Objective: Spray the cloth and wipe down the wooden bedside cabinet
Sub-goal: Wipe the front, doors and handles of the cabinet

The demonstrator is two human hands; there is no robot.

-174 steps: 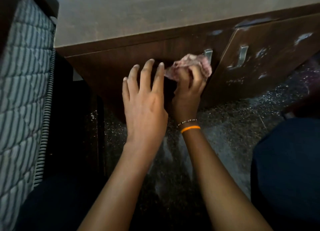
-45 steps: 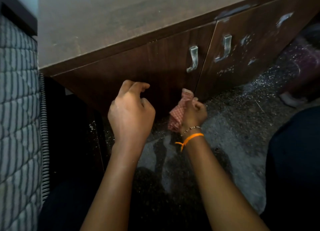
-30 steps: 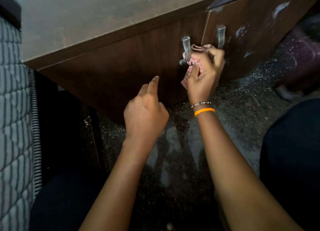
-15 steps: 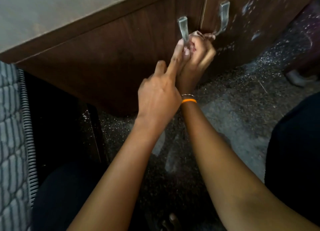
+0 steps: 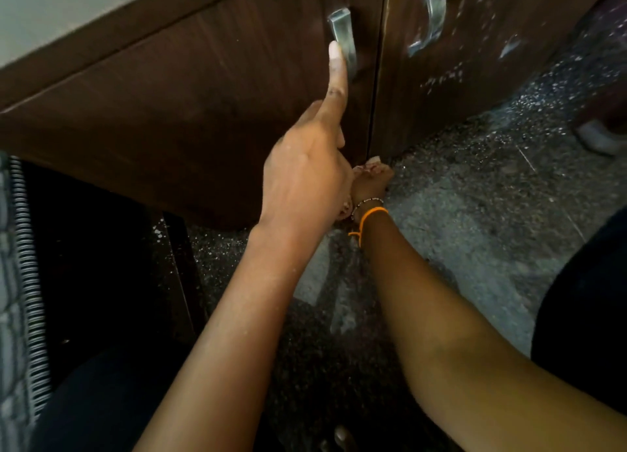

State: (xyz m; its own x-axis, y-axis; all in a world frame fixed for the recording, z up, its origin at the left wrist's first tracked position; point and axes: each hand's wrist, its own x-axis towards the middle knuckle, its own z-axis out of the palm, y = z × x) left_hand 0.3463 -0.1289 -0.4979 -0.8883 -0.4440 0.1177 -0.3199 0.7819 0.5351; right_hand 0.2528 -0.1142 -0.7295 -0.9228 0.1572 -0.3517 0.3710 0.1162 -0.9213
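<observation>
The person's left hand (image 5: 305,177) reaches up toward the wooden bedside cabinet (image 5: 190,88), with the index finger stretched out straight and the other fingers curled in toward the palm. The tip of that finger rests against the lower part of the metal handle (image 5: 343,39) on the left cabinet door; the hand grips nothing. The right hand (image 5: 368,183) sits much lower, at the bottom edge of the cabinet where the gap between the two doors meets the floor (image 5: 475,221). It is mostly hidden behind the left hand, and only the wrist and the back of the hand show. A small pale pink bit of the cloth (image 5: 372,161) peeks out above its knuckles, touching the base of the cabinet, so the fingers appear closed around the cloth, though the hold itself cannot be seen. An orange thread band (image 5: 368,216) and a thin beaded bracelet (image 5: 366,202) circle the right wrist. The right door carries a second metal handle (image 5: 431,14) and whitish smears across its dark wood. The floor is speckled dark stone. A striped mattress edge (image 5: 20,282) runs along the left border of the view.
</observation>
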